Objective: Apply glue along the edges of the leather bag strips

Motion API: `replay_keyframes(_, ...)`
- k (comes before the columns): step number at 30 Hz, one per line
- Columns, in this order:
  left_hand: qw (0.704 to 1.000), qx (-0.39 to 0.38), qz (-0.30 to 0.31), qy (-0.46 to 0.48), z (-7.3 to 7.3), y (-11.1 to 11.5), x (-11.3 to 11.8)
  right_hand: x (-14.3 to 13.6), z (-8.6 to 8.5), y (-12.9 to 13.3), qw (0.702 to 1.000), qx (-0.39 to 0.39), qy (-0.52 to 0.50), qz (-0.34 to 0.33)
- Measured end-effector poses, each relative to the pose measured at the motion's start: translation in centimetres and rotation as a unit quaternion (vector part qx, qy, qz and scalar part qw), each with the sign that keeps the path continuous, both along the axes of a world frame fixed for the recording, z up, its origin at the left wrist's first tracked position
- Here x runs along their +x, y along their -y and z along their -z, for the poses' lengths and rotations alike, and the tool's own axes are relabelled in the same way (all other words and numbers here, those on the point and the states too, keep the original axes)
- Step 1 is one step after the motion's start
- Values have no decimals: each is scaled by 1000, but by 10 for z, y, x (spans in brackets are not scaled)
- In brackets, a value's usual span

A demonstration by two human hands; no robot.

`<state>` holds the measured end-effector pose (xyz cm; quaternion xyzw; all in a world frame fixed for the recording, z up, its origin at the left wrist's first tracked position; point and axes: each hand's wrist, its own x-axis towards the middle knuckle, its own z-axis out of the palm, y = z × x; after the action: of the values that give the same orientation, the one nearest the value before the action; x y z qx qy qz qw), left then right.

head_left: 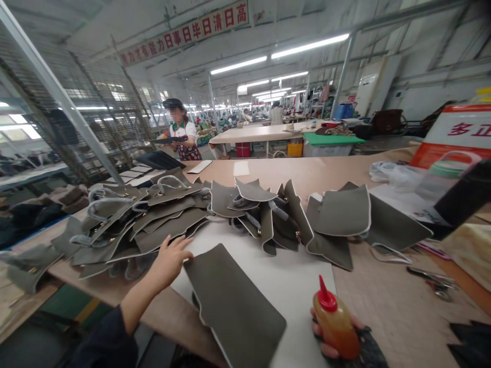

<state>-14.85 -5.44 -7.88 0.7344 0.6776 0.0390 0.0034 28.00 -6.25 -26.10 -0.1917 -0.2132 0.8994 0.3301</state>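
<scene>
While our right hand (pixel 328 350) is clasping the red-capped bottle (pixel 341 327) at the lower right of the frame, our left hand (pixel 172 261) is holding its fingers apart, left of centre, at the upper left corner of the grey panel (pixel 238 306); we cannot tell for sure whether a fingertip is touching it. The panel is lying slantwise at the lower centre, partly over the white sheet (pixel 301 294) on the tabletop (pixel 378 309). Going by its flatness and pale edge, we are judging it light and fairly stiff, probably flexing under a hard pinch, its smooth face perhaps marking easily. We are favouring a hold on the edge near that corner, thumb under and fingers over. The bottle, holding amber liquid, is looking soft-walled, so we are advising a light grip around its body. Similar grey pieces (pixel 169 214) are lying heaped across the middle of the frame.
</scene>
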Motion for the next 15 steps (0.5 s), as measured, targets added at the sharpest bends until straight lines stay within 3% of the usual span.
replay_keyframes(2, 995, 73, -40, -49, 6, -4, 16, -3, 1, 2, 998, -23, -25, 43)
replay_keyframes(4, 996, 79, -38, -21, 12, 1, 51, -7, 1, 4, 995, -48, -42, 81)
replay_keyframes(9, 988, -147, 16, 45, 47, 39, 150, -10, -5, 6, 992, -67, -33, 105)
replay_keyframes(12, 972, -215, 63, 74, 61, 56, 165, -9, -8, 8, 990, -69, -29, 119)
replay_keyframes(15, 965, -244, 57, 76, 58, 64, 150, -10, -7, 11, 986, -83, -22, 146)
